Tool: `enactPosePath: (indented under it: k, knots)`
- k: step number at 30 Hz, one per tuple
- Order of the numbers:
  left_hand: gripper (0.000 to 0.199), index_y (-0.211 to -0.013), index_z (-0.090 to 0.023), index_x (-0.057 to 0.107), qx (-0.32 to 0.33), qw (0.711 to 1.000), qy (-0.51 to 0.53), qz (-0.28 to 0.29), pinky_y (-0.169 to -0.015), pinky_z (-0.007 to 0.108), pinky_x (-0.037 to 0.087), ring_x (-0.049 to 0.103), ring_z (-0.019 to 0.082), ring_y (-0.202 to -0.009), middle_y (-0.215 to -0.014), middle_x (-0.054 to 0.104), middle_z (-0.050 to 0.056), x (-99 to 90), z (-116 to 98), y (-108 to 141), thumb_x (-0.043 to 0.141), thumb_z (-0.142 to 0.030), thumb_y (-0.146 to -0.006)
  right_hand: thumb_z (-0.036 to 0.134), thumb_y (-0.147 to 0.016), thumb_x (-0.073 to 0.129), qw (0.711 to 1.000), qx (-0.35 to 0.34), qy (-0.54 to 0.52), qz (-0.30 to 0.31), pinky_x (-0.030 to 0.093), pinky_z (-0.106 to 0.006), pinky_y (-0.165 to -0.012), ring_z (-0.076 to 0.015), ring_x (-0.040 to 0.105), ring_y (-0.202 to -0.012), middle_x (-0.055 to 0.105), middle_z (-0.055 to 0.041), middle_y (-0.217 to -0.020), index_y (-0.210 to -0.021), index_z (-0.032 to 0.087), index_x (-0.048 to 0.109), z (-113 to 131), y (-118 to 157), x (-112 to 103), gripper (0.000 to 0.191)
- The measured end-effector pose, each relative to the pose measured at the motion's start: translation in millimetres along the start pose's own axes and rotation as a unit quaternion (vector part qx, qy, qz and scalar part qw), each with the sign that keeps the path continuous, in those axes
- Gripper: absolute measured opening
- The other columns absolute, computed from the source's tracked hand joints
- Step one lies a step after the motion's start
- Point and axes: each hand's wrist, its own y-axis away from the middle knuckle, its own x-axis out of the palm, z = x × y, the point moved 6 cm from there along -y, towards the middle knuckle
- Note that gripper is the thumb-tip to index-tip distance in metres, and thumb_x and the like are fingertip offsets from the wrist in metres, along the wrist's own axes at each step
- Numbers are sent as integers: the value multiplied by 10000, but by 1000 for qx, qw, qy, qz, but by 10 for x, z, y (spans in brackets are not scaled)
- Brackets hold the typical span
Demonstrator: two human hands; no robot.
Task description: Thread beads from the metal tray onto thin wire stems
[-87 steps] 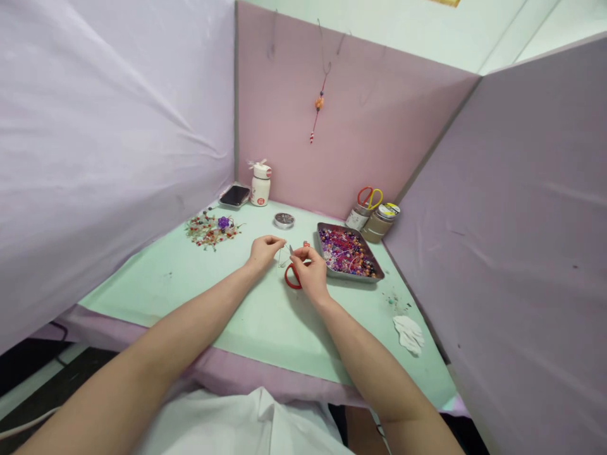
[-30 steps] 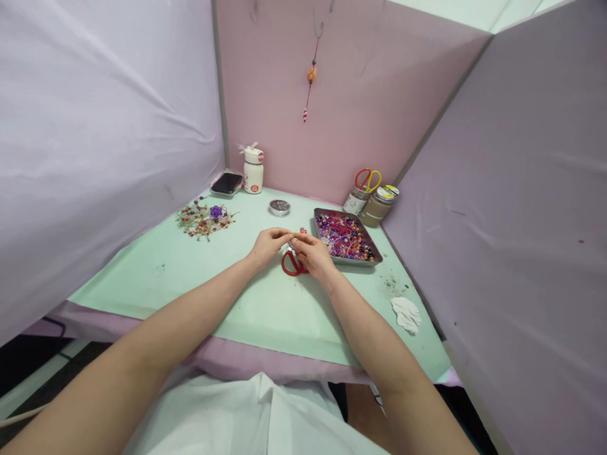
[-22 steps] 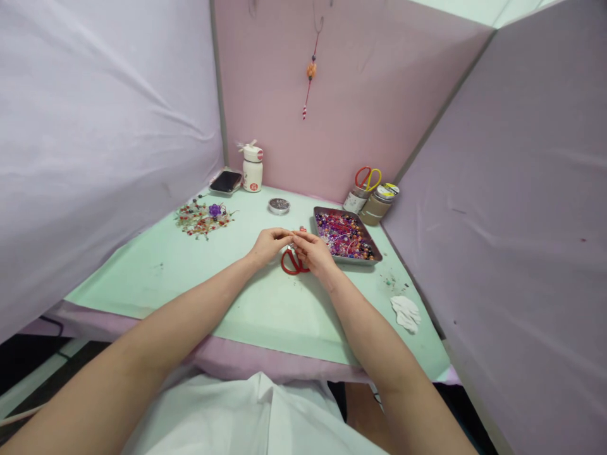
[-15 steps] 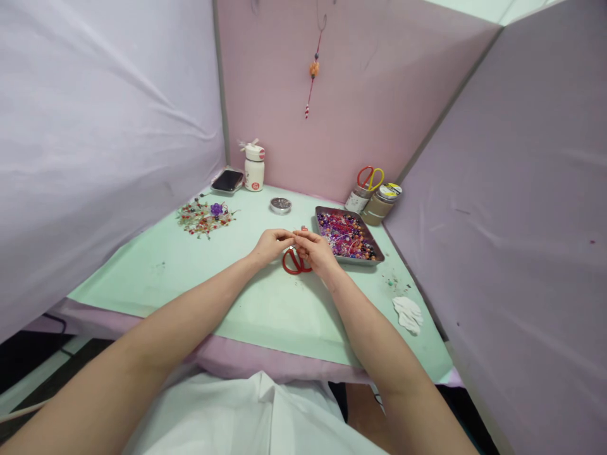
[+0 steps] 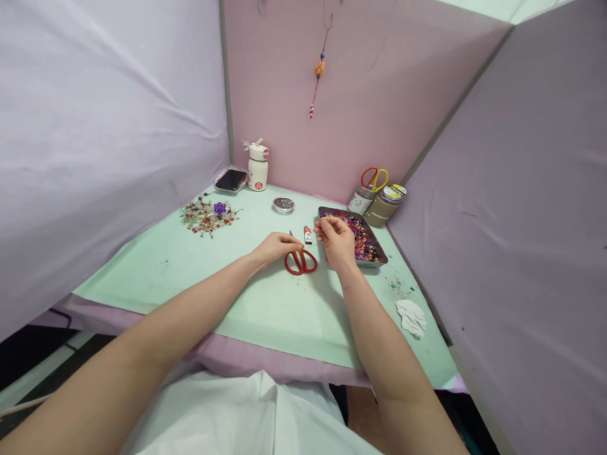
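Observation:
My left hand (image 5: pixel 277 246) is pinched closed beside the blades of red-handled scissors (image 5: pixel 300 261) lying on the green table cover. What its fingertips hold is too small to name. Up and to the right, my right hand (image 5: pixel 337 240) is closed in a pinch over the left side of a metal tray (image 5: pixel 374 264) of mixed beads; its grip is also too small to make out. A small red and white lighter (image 5: pixel 308 235) lies between the hands.
Beaded pieces (image 5: pixel 208 218) are heaped at the left. Behind stand a phone (image 5: pixel 231 180), a white bottle (image 5: pixel 257 170), a round tin (image 5: pixel 283 205) and jars (image 5: pixel 383 207) with scissors. A white cloth (image 5: pixel 411 317) lies right. A beaded string (image 5: pixel 319 68) hangs at the back.
My hands have moved apart: the right one has gone up and right to the tray's edge, while the left stays near the scissors. The lighter and scissor handles now show more fully.

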Motion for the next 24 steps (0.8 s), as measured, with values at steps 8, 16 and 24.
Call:
enactPosePath:
  k: [8, 16, 24]
  knots:
    - [304, -771, -137, 744, -78, 991, 62, 84, -598, 298, 400, 609, 186, -725, -848, 708, 138, 73, 102, 23, 780, -361, -569, 330, -708, 718, 977, -51, -178, -105, 547, -286, -830, -141, 662, -945, 685, -20, -949, -799, 206, 535, 51, -216, -380, 238]
    - [283, -746, -170, 738, -57, 989, 66, 124, -585, 270, 385, 568, 152, -684, -754, 688, 79, 110, -12, 62, 768, -387, -567, 379, -679, 722, 977, -95, -121, -145, 524, -352, -900, -175, 642, -1003, 666, -47, -1018, -774, 203, 531, 45, -229, -446, 277]
    - [264, -694, -154, 723, 55, 985, 105, 126, -600, 268, 417, 550, 109, -687, -1124, 622, 107, 21, -358, 165, 783, -379, -569, 372, -685, 667, 985, -50, 143, -88, 465, -376, -894, -204, 609, -964, 654, -92, -1027, -742, 169, 607, -179, -133, -268, 219]
